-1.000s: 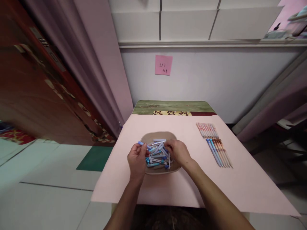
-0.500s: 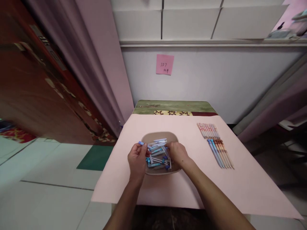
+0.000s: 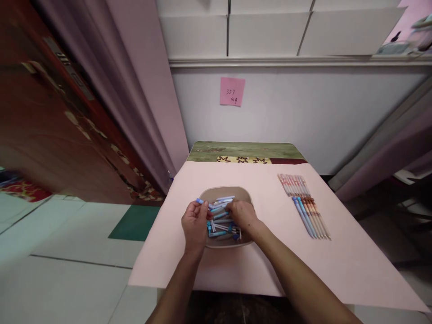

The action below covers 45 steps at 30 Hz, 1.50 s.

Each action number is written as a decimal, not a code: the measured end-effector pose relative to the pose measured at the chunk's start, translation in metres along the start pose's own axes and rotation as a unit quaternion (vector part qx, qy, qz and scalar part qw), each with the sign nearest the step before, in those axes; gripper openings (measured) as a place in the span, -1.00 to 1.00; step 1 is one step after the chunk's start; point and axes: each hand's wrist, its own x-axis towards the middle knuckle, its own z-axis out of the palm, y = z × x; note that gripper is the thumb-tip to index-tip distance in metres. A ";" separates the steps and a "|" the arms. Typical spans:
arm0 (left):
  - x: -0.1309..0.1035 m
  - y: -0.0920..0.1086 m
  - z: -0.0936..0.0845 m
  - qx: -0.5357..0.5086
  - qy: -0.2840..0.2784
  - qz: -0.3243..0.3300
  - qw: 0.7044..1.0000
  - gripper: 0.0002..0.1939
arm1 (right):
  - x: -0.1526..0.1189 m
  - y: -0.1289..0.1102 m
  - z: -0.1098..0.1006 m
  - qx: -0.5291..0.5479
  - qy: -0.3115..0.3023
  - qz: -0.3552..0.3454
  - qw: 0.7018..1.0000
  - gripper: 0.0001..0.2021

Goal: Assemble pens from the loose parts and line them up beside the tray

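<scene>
My left hand point(image 3: 195, 225) is at the left rim of a beige plastic bin point(image 3: 229, 246), closed on a blue pen part point(image 3: 201, 201) pinched between thumb and fingers. Inside the bin my right hand point(image 3: 243, 217) reaches down with its fingers closed among loose pen parts point(image 3: 220, 227). Its fingertips are hidden, so whatever they grip cannot be made out. The loose parts are light blue, lavender and white tubes with small turquoise and dark blue pieces.
On the right of the pink-covered table point(image 3: 270, 265) lie two rows of pens: a reddish row point(image 3: 294, 185) behind, and blue and brown-topped pens point(image 3: 311, 218) in front. A pink note point(image 3: 232, 92) sticks to the white panel behind. A red door stands at left.
My right hand has shifted slightly left within the bin, over the pen parts. My left hand stays nearly in place with the blue pen part.
</scene>
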 end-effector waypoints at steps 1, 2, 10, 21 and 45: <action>0.000 0.000 0.000 -0.008 0.003 -0.003 1.000 -0.80 | 0.001 0.000 0.000 -0.001 -0.001 -0.003 1.000 -0.73; 0.000 0.000 0.000 -0.016 0.008 -0.006 1.000 -0.80 | 0.001 0.000 0.000 -0.001 -0.003 -0.006 1.000 -0.74; 0.002 0.003 0.001 -0.096 0.050 -0.025 0.994 -0.77 | -0.001 -0.004 -0.001 -0.001 -0.007 -0.024 1.000 -0.75; 0.002 0.002 0.001 -0.099 0.052 -0.026 0.993 -0.76 | -0.006 -0.004 -0.016 0.029 0.000 -0.030 0.999 -0.75; 0.003 0.000 0.000 -0.084 0.043 -0.023 0.995 -0.78 | -0.026 0.010 -0.027 0.028 -0.007 0.014 1.000 -0.75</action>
